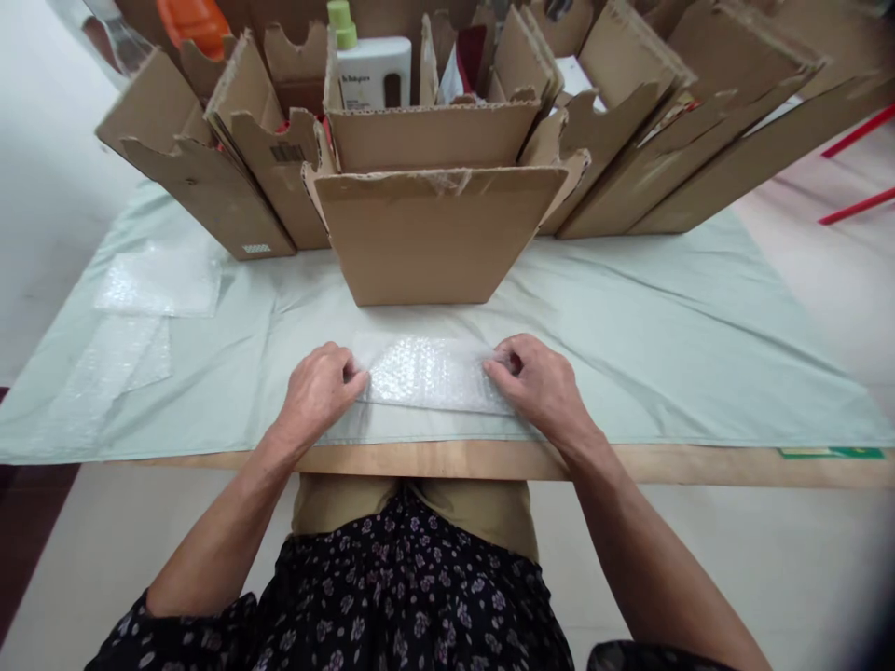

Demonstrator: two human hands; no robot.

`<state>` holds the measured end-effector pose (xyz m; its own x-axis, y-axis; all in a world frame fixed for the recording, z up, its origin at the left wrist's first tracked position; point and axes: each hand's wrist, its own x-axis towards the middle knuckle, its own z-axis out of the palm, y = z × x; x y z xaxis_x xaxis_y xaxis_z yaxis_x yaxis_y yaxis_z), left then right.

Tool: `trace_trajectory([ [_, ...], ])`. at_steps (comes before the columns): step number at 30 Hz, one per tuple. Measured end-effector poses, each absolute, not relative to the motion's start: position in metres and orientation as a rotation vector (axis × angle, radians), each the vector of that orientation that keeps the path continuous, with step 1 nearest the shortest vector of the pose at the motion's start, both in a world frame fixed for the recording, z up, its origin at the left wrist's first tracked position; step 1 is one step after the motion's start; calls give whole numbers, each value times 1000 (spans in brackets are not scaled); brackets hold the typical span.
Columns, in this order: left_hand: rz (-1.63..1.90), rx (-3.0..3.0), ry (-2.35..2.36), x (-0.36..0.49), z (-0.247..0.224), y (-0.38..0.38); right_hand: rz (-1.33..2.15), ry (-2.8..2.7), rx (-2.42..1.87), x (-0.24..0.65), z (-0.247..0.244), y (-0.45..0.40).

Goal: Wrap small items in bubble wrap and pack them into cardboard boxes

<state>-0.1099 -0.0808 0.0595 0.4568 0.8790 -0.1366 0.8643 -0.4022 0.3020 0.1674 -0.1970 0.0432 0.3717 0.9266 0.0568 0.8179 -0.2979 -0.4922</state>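
Observation:
A sheet of clear bubble wrap lies stretched flat on the pale green cloth near the table's front edge. My left hand pinches its left end between thumb and fingers. At the opposite end, my right hand is closed on the wrap in the same way. Just beyond the sheet stands an open cardboard box, its front wall facing me. Nothing else shows between my hands.
More bubble wrap sheets lie at the left on the cloth. Several cardboard boxes line the back, one holding a white bottle with a green cap, another an orange container. The wooden table edge runs close before me.

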Motion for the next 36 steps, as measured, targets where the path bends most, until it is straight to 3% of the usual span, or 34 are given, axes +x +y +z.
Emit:
trace_trajectory([
  [4, 90, 2377, 1519, -131, 56, -92, 138, -1571, -2124, 169, 35, -202],
  [8, 575, 2509, 1537, -143, 54, -101, -135, -1658, -2125, 167, 37, -210],
  [11, 779, 2734, 1181, -128, 51, -111, -251, -1715, -2015, 152, 44, -216],
  [14, 538, 2877, 783, -106, 40, -119, -127, -1974, -1929, 126, 41, -219],
  [18, 179, 2914, 649, -96, 20, -117, 80, -2246, -1885, 109, 18, -224],
  [27, 133, 2853, 650, -102, 22, -114, 88, -2107, -1980, 145, 16, -253],
  [32, 471, 2696, 1106, -123, 40, -99, 53, -1906, -2057, 171, 39, -231],
  [36, 239, 2585, 1443, -127, 52, -84, 223, -1989, -2098, 187, 42, -194],
])
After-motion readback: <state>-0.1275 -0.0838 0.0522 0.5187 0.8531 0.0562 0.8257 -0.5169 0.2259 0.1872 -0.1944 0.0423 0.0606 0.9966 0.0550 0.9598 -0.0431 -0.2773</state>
